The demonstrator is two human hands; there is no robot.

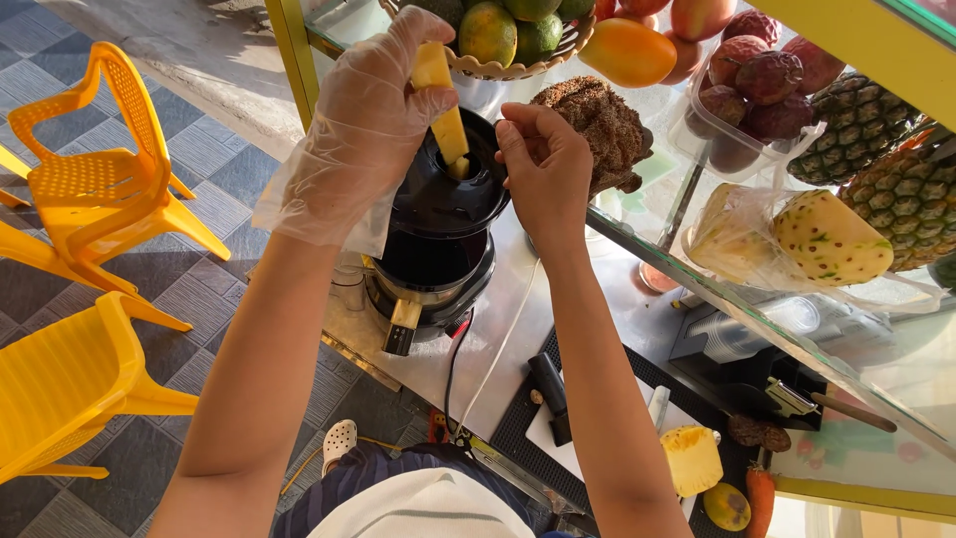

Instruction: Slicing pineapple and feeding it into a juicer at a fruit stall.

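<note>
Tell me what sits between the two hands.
In the head view, the pineapple strip stands between the left hand and right hand, dipping into the black juicer's chute.

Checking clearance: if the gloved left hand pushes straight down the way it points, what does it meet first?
Likely the black juicer's feed chute; the left hand already holds the yellow pineapple strip in its mouth.

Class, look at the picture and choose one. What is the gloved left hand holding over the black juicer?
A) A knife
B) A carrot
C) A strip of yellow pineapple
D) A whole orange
C: the left hand, in a clear plastic glove, pinches a long strip of yellow pineapple whose lower end enters the chute of the black juicer, while the bare right hand rests at the chute's rim.
</note>
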